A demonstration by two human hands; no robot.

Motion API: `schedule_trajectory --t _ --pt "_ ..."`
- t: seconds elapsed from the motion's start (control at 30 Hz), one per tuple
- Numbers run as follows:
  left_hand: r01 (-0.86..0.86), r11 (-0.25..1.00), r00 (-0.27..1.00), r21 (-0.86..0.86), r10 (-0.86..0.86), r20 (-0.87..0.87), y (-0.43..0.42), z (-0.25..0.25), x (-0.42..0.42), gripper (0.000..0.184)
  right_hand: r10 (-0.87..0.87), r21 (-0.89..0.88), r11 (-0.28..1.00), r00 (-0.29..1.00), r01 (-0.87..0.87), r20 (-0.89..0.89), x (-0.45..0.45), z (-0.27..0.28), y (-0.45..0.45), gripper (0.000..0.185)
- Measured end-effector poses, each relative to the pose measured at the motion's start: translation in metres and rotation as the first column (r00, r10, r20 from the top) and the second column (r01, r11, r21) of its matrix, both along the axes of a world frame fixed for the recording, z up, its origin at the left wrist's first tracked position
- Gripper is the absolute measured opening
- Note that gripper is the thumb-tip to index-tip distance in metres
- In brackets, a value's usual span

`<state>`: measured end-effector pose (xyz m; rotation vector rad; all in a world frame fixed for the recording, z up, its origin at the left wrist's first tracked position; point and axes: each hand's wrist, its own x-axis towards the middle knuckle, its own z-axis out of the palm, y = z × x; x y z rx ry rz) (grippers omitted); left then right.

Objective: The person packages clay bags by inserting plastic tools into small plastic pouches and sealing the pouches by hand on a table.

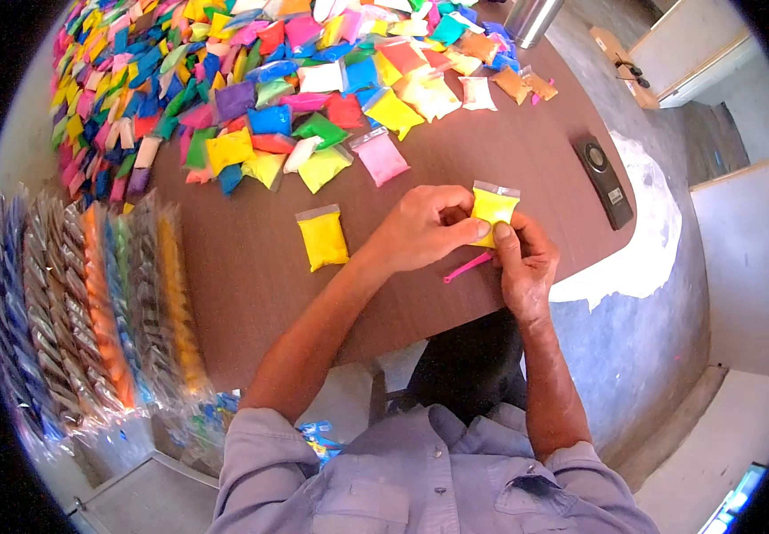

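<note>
Between both hands, above the table, is a small clear packet of yellow clay-like stuff [494, 206], its clear top edge upward. My left hand [426, 229] pinches it from the left with thumb and fingers. From the lower right, my right hand [525, 258] grips its bottom corner, thumb pressed in front. Just below the hands lies a pink plastic stick [467, 268], partly covered by the right hand. To the left, a second yellow packet [323, 239] rests flat on the table. A pink packet [381, 158] lies farther back.
A large heap of multicoloured packets [268, 117] covers the table's far left. Long clear sleeves of twisted coloured strips [104, 303] hang at the left edge. A black remote-like device [604, 182] lies near the right edge of the table [255, 267]. A metal cylinder [533, 20] stands at the back.
</note>
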<state>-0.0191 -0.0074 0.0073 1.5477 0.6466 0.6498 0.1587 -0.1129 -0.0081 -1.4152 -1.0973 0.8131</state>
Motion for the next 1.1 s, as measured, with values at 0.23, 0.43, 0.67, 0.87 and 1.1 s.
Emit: schedule_trajectory --t 0.23,0.43,0.67,0.87,1.1 --pt "0.004 0.985 0.999 0.172 0.005 -0.053 -0.002 -0.002 0.0 0.016 -0.013 0.012 1.0 0.987 0.015 -0.162 -0.004 0.003 0.004 0.03" --pt "0.001 0.994 1.0 0.113 0.0 -0.007 -0.002 -0.002 0.002 0.019 -0.001 0.041 0.999 0.99 0.007 -0.139 -0.001 -0.001 0.002 0.027" --pt "-0.023 0.979 0.998 0.205 0.036 -0.059 0.004 -0.006 -0.001 0.024 0.033 0.052 0.998 0.99 -0.026 -0.139 -0.004 0.004 0.001 0.026" --pt "-0.036 0.994 0.999 0.107 0.032 0.035 0.0 -0.005 0.002 0.023 0.035 0.059 0.998 0.988 -0.027 -0.149 -0.003 0.003 0.003 0.026" --pt "-0.065 0.998 0.994 0.004 0.064 0.085 0.005 -0.013 0.003 0.02 0.067 0.115 0.992 0.987 -0.051 -0.145 -0.007 0.005 0.004 0.025"
